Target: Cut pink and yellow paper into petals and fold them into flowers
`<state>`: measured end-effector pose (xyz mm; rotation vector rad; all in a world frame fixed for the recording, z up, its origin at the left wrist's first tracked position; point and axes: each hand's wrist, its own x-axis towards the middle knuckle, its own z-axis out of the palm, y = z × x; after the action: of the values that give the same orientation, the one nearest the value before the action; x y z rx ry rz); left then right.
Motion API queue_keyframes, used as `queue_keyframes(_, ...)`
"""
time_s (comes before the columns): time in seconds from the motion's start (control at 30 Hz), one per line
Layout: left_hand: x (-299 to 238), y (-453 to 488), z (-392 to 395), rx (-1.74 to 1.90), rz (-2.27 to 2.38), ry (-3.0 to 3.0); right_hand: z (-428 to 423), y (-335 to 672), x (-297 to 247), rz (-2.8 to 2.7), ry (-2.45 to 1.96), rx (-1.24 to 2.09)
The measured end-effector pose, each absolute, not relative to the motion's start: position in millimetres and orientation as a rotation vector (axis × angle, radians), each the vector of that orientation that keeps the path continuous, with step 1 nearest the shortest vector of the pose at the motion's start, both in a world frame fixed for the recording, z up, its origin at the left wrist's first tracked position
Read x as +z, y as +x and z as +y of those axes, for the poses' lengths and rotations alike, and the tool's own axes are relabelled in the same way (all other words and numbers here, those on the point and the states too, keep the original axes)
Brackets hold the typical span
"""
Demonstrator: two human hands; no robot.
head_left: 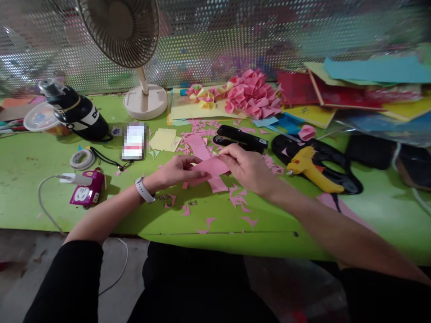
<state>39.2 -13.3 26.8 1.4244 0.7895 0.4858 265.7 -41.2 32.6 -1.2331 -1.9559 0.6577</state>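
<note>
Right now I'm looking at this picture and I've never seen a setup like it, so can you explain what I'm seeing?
There is no machine here, just a person's two bare hands. The single picture comes from a camera worn on that person's head, looking forward and down. The left hand and right hand hold a piece of pink paper between them. On the green table are pink scraps, a black stapler, a yellow glue gun, a bottle, a fan and a heap of folded pink paper.

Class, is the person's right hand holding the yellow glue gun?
No, the right hand pinches pink paper while the yellow glue gun lies apart.
</note>
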Motion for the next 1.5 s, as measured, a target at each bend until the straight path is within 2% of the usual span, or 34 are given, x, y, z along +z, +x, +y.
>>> queue_keyframes(0.3,22.7,49.2,-21.5,0.515,0.836,1.717,-49.5,256.1,8.7,-2.11,-1.172,0.462)
queue_keyframes(0.5,23.9,41.8,-14.6,0.474,0.841,1.665,-60.1,284.5,6.4,-2.168,-1.165,0.481)
queue_keyframes(0.57,23.9,37.3,-9.0,0.524,0.867,1.572,-63.5,308.5,7.4,-2.155,-1.26,0.435)
queue_keyframes(0.7,21.7,32.7,-0.5,0.575,0.866,1.38,-68.7,358.0,-4.3,-2.135,-1.588,0.062)
queue_keyframes(0.83,18.0,32.7,2.1,0.543,0.853,1.184,-70.7,384.1,-27.3,-2.275,-1.739,0.053)
queue_keyframes(1.0,13.8,31.8,6.0,0.575,0.877,0.944,-72.5,379.0,-23.8,-2.185,-1.692,0.14)
queue_keyframes(1.23,10.0,31.3,9.2,0.6,0.888,0.822,-77.8,348.3,5.2,-2.168,-1.327,-0.052)
queue_keyframes(1.5,12.0,32.1,7.0,0.61,0.894,0.783,-75.7,347.0,3.1,-2.188,-1.271,-0.139)
